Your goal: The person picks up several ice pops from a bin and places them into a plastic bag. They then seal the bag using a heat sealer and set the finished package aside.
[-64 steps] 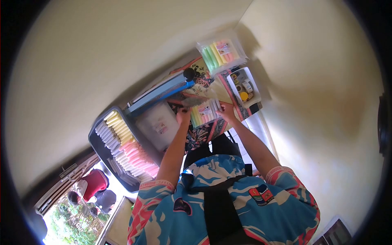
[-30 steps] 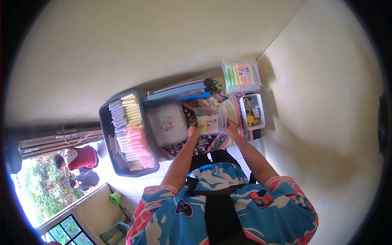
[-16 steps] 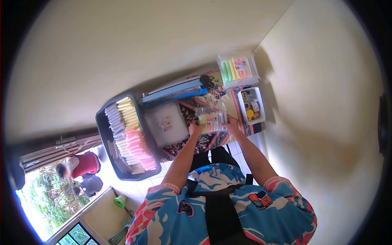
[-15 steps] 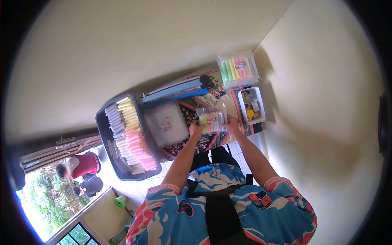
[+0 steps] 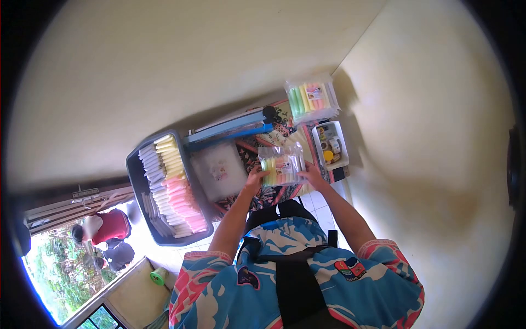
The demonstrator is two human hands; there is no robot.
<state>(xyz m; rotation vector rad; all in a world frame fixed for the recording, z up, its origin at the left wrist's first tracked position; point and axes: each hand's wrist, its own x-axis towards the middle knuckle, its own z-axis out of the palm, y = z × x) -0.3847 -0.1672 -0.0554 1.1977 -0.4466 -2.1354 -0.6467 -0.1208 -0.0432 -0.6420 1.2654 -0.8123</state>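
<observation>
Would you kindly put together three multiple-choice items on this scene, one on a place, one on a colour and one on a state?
1. Where does the grey tub of sticks sit, seen in the picture?
A. left of the held packet
B. right of the small white tray
C. behind the sealer bar

2. What colour is the bar of the sealer?
A. red
B. blue
C. green

3. How is the clear packet of coloured sticks held?
A. by the left hand alone
B. lying on the cloth, untouched
C. between both hands

Answers:
1. A, the tub lies at the left edge of the table, and the packet is over the middle.
2. B, the long bar with the black knob is blue.
3. C, the left hand grips its left edge and the right hand its right edge.
</observation>
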